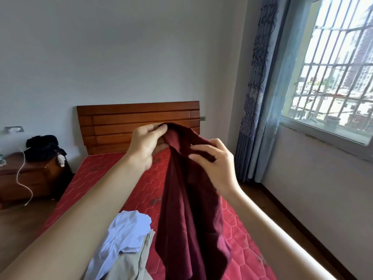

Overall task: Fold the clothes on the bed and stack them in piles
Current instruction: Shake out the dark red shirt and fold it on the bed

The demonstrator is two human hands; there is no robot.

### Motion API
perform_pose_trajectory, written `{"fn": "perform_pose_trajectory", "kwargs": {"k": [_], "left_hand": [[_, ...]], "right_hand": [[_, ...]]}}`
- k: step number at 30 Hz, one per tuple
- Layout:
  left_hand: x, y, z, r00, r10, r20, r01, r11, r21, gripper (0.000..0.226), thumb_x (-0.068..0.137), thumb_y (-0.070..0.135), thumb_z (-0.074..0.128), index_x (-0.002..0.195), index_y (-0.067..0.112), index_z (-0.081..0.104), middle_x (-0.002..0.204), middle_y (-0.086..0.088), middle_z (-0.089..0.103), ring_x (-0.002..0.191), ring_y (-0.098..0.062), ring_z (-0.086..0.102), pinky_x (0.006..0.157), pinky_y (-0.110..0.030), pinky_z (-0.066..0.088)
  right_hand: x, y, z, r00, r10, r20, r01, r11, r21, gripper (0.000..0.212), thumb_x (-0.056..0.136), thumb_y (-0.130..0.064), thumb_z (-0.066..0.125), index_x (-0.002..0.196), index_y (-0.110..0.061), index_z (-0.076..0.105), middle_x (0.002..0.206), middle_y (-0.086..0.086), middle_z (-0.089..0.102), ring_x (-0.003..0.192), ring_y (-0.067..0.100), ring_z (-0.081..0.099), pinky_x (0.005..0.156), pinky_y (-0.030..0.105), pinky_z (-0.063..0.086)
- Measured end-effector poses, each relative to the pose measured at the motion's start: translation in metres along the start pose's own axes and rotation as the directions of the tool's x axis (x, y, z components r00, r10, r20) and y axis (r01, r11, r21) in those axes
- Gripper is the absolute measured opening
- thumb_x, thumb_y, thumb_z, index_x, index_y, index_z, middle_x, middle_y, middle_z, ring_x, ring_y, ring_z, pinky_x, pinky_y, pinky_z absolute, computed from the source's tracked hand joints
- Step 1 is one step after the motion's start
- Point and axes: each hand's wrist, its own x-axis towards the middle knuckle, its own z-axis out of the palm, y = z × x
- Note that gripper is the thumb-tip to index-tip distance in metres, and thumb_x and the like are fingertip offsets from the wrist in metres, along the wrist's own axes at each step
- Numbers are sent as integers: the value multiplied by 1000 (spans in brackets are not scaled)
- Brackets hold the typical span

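Note:
A dark maroon garment hangs in the air above the red quilted mattress. My left hand pinches its top edge between thumb and fingers. My right hand grips the cloth a little lower and to the right, fingers curled into the fabric. The garment's lower part drapes down toward me. A crumpled white garment lies on the mattress near me, on top of a beige garment.
A wooden headboard stands at the far end of the bed. A wooden nightstand at the left carries a black bag and a white cable. A curtain and a barred window are on the right.

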Motion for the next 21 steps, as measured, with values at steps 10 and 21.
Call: {"fn": "perform_pose_trajectory", "kwargs": {"k": [10, 21], "left_hand": [[2, 5, -42, 967, -16, 254, -47, 970, 241, 16, 80, 23, 70, 95, 16, 73, 85, -3, 75, 73, -10, 70, 56, -19, 54], [3, -24, -36, 994, 56, 93, -87, 922, 378, 8, 88, 16, 68, 91, 11, 74, 90, -7, 75, 88, -16, 71, 76, -29, 58]], "right_hand": [[19, 41, -56, 774, 359, 521, -627, 543, 558, 51, 66, -4, 83, 114, -9, 69, 105, 16, 71, 95, 26, 69, 82, 31, 55], [37, 16, -34, 770, 621, 149, -633, 711, 307, 34, 60, -1, 86, 91, -5, 73, 89, 12, 74, 82, 27, 71, 71, 32, 56]]}}
